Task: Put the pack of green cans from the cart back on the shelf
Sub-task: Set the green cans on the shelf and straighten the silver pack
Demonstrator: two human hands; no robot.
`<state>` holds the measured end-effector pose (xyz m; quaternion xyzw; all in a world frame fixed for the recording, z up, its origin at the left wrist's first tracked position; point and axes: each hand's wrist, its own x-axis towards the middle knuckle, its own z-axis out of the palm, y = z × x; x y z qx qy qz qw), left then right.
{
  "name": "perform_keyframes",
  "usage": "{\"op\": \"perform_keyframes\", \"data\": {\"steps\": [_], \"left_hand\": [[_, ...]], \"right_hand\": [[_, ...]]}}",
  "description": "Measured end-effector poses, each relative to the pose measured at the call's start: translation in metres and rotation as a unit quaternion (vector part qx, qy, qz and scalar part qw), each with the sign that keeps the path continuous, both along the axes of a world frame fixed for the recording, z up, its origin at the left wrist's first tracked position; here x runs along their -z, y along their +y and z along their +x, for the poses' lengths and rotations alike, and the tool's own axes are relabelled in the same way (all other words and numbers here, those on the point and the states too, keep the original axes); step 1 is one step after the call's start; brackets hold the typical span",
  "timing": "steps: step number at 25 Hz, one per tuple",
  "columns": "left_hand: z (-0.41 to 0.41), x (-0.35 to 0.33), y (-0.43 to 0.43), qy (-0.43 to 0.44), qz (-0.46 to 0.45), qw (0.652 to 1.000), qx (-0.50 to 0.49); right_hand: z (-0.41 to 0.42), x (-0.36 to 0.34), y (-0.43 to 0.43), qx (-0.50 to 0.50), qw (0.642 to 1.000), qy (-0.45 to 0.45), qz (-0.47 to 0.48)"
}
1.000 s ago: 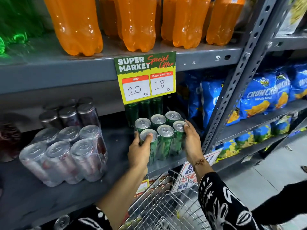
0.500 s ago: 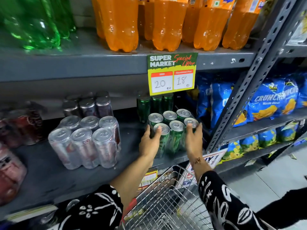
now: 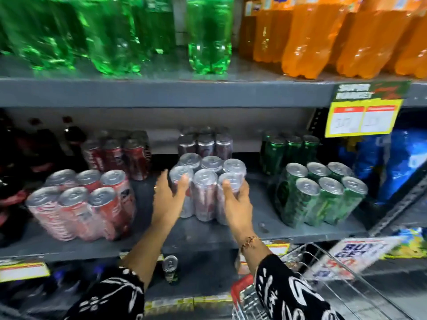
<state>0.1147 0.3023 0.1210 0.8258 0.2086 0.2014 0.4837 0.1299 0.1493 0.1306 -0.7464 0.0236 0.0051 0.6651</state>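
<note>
Head view, single entry.

Item: pack of green cans. We find it standing upright on the grey shelf, far right, six silver tops showing, with neither hand on it. A second green pack sits just behind it, further back.

Item: left hand. We note it against the left side of the pack of maroon cans, thumb on the near-left can top, fingers spread beside the pack. Whether it grips or merely touches, we cannot tell; the picture is blurred.

Item: right hand. Fingers wrap the near-right can of the same maroon pack, thumb over its top. We read this as a grasp on that pack. A bracelet circles the wrist.

Item: pack of red cans. Left of the hands, near the shelf edge, tilted in the wide lens. More red cans stand behind it.

Item: upper shelf stock. Green bottles to the left, orange bottles to the right.

Item: yellow price tag. It hangs from the upper shelf edge at right; its figures are blurred.

Item: wire cart. Near right, below the shelf, beside the patterned sleeve.

Item: blue snack bags. Far right, past the green cans.
</note>
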Motion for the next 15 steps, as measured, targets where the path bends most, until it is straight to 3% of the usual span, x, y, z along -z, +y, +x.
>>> {"op": "perform_keyframes", "data": {"steps": [5, 15], "left_hand": [[-0.005, 0.005, -0.007, -0.033, -0.052, 0.998, 0.032], [-0.035, 0.007, -0.031, -0.050, -0.057, 0.996, -0.048]], "right_hand": [[0.002, 0.008, 0.001, 0.010, 0.998, -0.053, 0.017], [0.008, 0.017, -0.027, -0.033, 0.998, -0.053, -0.009]]}}
